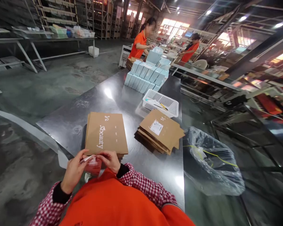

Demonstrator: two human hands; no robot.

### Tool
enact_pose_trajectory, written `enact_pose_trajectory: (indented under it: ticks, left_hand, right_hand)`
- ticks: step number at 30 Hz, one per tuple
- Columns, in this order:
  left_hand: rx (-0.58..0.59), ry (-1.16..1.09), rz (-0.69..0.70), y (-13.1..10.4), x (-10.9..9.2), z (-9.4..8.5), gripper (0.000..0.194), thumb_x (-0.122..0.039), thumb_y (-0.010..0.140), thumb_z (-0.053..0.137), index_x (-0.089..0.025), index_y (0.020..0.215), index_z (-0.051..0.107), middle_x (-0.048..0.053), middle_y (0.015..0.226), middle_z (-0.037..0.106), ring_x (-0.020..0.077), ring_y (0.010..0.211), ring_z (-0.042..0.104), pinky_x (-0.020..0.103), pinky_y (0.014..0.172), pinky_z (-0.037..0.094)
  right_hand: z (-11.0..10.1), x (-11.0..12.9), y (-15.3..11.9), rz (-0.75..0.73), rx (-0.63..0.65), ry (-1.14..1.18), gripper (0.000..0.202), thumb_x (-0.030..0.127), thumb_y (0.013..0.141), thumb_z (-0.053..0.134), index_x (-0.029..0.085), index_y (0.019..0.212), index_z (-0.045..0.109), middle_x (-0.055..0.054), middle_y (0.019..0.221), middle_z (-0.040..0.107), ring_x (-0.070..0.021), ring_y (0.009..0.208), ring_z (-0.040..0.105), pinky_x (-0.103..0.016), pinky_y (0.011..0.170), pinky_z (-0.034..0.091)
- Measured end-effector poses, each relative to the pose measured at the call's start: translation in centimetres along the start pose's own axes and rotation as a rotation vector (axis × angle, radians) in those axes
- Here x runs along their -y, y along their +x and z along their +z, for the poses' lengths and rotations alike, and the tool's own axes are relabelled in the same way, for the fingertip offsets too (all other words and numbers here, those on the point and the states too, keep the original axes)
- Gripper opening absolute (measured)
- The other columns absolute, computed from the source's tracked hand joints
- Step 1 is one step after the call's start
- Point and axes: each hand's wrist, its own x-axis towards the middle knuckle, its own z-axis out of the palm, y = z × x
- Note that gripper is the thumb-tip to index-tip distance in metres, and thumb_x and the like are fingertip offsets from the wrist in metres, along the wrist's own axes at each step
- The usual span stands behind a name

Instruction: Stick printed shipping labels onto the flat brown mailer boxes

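My left hand (74, 171) is closed in a pinch on a small white label (87, 158) at the table's near edge. The fingertips of my right hand (110, 160) are closed on the label's other side. Below the label, between my hands, shows a reddish piece (94, 168) whose kind I cannot make out. Just beyond my fingers lies a stack of flat brown cartons (113, 128) with white "Sbeauty" print. To its right sits a less even stack of flat cartons (168, 131); a white printed label (156, 127) is stuck on the top one.
A white perforated basket (173, 105) holding pens stands behind the right stack. Light-blue boxes (143, 73) are piled at the far end of the metal table (96, 97). A bin with a clear plastic liner (212, 160) stands at right. Two people in orange work farther back.
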Motion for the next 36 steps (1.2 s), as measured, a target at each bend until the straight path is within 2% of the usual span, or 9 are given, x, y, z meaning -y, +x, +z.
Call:
enact_pose_trajectory:
  ticks: [4, 9, 18, 21, 24, 26, 29, 32, 36]
  left_hand:
    - [0.0, 0.1, 0.046, 0.7, 1.0, 0.5, 0.049, -0.056, 0.083, 0.049, -0.017, 0.109, 0.064, 0.001, 0.069, 0.07, 0.0167, 0.057, 0.065, 0.025, 0.055, 0.051]
    - [0.162, 0.133, 0.161, 1.5, 2.3, -0.6, 0.045, -0.05, 0.091, 0.041, -0.023, 0.12, 0.063, 0.004, 0.116, 0.069, 0.0199, 0.101, 0.066, 0.027, 0.086, 0.053]
    - [0.27, 0.279, 0.219, 3.7, 4.1, -3.7, 0.039, -0.039, 0.094, 0.035, -0.021, 0.11, 0.066, 0.006, 0.109, 0.07, 0.0197, 0.098, 0.066, 0.029, 0.084, 0.052]
    - [0.193, 0.361, 0.208, 3.6, 6.3, -3.3, 0.039, -0.037, 0.093, 0.034, -0.019, 0.105, 0.067, 0.007, 0.106, 0.071, 0.0217, 0.095, 0.067, 0.032, 0.083, 0.053]
    - [0.193, 0.387, 0.225, 2.6, 8.1, -3.1, 0.038, -0.031, 0.091, 0.033, -0.02, 0.103, 0.067, 0.007, 0.103, 0.071, 0.0218, 0.092, 0.068, 0.033, 0.08, 0.054]
    - [0.19, 0.402, 0.285, 1.7, 8.9, -2.8, 0.036, -0.027, 0.089, 0.034, -0.02, 0.102, 0.067, 0.007, 0.101, 0.072, 0.0216, 0.091, 0.068, 0.033, 0.08, 0.055]
    - [0.151, 0.38, 0.428, 0.9, 9.3, -1.5, 0.033, -0.023, 0.089, 0.037, -0.02, 0.104, 0.066, 0.007, 0.106, 0.071, 0.0205, 0.098, 0.067, 0.034, 0.088, 0.054]
    - [0.157, 0.319, 0.507, 1.0, 9.0, 0.5, 0.029, -0.021, 0.093, 0.036, -0.02, 0.104, 0.063, 0.008, 0.122, 0.065, 0.0186, 0.113, 0.06, 0.034, 0.097, 0.049]
    - [0.181, 0.286, 0.464, 1.5, 9.2, 2.5, 0.024, -0.027, 0.093, 0.04, -0.019, 0.097, 0.062, 0.009, 0.129, 0.06, 0.0207, 0.126, 0.05, 0.039, 0.101, 0.046]
  right_hand:
    - [-0.6, -0.7, 0.6, -0.152, -0.105, -0.16, 0.036, 0.046, 0.093, 0.045, 0.018, 0.09, 0.068, -0.006, 0.079, 0.07, -0.0143, 0.072, 0.064, -0.025, 0.07, 0.051]
    - [-2.8, -1.3, 2.8, -0.36, 0.054, -0.357, 0.036, 0.038, 0.097, 0.038, 0.015, 0.094, 0.065, -0.009, 0.082, 0.069, -0.0156, 0.074, 0.063, -0.027, 0.068, 0.051]
    - [-1.7, -1.0, 1.5, -0.274, 0.153, -0.376, 0.033, 0.035, 0.096, 0.036, 0.018, 0.092, 0.064, -0.011, 0.083, 0.069, -0.0203, 0.077, 0.064, -0.034, 0.071, 0.052]
    - [-2.9, 0.2, 0.7, -0.316, -0.125, -0.281, 0.024, 0.033, 0.092, 0.043, 0.021, 0.088, 0.063, -0.008, 0.08, 0.069, -0.0219, 0.076, 0.065, -0.037, 0.071, 0.053]
    - [-6.9, 1.7, 2.1, -0.206, -0.61, -0.161, 0.019, 0.035, 0.091, 0.046, 0.021, 0.097, 0.057, -0.007, 0.089, 0.065, -0.0211, 0.083, 0.063, -0.039, 0.077, 0.052]
    - [-9.8, 1.9, 4.1, -0.096, -0.765, -0.049, 0.026, 0.037, 0.085, 0.054, 0.019, 0.104, 0.05, -0.007, 0.095, 0.061, -0.0175, 0.078, 0.061, -0.034, 0.071, 0.052]
    - [-11.9, 0.2, 7.4, 0.094, -0.481, 0.095, 0.042, 0.035, 0.072, 0.068, 0.018, 0.104, 0.047, -0.003, 0.088, 0.059, -0.0112, 0.065, 0.057, -0.025, 0.058, 0.049]
    - [-10.7, -2.8, 9.5, 0.237, -0.107, -0.02, 0.042, 0.03, 0.07, 0.069, 0.017, 0.105, 0.049, -0.001, 0.083, 0.06, -0.0118, 0.067, 0.057, -0.025, 0.06, 0.05]
    - [-8.0, -5.0, 10.3, 0.249, -0.007, -0.313, 0.046, 0.018, 0.068, 0.07, 0.014, 0.11, 0.051, -0.006, 0.096, 0.061, -0.0175, 0.085, 0.059, -0.035, 0.079, 0.05]
